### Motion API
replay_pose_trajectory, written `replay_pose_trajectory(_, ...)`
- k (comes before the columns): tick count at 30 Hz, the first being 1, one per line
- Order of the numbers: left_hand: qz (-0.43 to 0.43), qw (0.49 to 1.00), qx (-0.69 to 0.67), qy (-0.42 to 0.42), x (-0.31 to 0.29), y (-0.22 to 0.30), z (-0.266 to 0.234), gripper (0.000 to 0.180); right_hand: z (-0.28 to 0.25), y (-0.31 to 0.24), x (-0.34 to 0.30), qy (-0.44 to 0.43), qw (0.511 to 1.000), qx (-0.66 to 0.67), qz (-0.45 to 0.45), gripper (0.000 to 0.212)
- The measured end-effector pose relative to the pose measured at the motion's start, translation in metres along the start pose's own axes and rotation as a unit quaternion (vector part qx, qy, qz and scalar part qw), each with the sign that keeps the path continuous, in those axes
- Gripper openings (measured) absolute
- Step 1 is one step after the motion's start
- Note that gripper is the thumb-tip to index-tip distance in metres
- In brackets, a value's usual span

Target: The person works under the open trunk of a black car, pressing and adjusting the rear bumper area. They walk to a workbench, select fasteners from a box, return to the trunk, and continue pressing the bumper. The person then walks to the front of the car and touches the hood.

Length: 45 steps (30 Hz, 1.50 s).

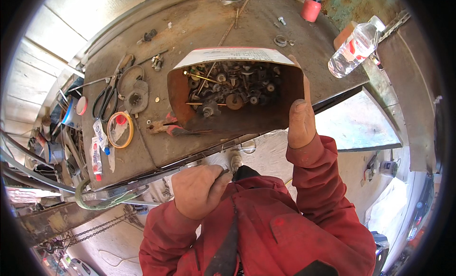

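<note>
My right hand [303, 121] grips an open box [178, 98] by its right side, with the thumb on the near wall. Brown inside and pale on the outside, the box is tilted so that its opening faces me. A jumble of bolts, nuts and washers [233, 81] lies inside it, some long and yellowish, most dark and greasy. Lower and to the left, my left hand [197, 188] is closed in front of my jacket, apart from the box. A small dark bit shows by its fingertips, but what it holds is mostly hidden.
The worn bench [199, 150] carries red-handled pliers [175, 128], black-handled scissors [108, 98], a tape roll [120, 130], two tubes [96, 157] and metal rings [280, 40]. A clear bottle [354, 47] lies at the right edge. A green strap [102, 203] hangs at the front left.
</note>
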<state>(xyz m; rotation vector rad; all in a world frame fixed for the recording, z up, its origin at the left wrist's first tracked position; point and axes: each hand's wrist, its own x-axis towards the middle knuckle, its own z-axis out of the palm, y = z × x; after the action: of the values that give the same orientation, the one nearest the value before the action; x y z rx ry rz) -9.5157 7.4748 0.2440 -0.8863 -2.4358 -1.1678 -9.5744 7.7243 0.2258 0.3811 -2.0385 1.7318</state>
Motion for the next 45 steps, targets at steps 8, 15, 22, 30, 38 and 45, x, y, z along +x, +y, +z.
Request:
replay_pose_trajectory(8,-0.003,1.000,0.015,-0.019,-0.001,0.004,-0.001,0.019,0.001,0.000,0.001,0.004,1.000,-0.001,-0.008,0.087)
replay_pose_trajectory(15,-0.019,1.000,-0.016,-0.008,-0.005,0.003,0.000,0.022,-0.002,0.002,0.004,0.003,1.000,-0.019,-0.003,0.087)
replay_pose_trajectory(22,0.004,0.999,-0.028,0.024,-0.008,0.001,0.003,0.024,-0.001,0.004,0.004,0.002,1.000,0.003,0.007,0.084)
replay_pose_trajectory(30,-0.001,0.999,-0.027,-0.020,-0.015,-0.001,0.005,0.025,-0.001,0.004,0.004,-0.019,1.000,-0.007,-0.007,0.081)
replay_pose_trajectory(38,-0.003,1.000,-0.020,-0.002,-0.013,0.001,0.005,0.026,0.000,0.002,0.001,-0.004,1.000,-0.013,0.001,0.084)
replay_pose_trajectory(45,-0.024,0.999,-0.033,-0.006,-0.009,0.002,0.006,0.025,0.000,0.000,-0.001,0.007,1.000,-0.028,-0.001,0.082)
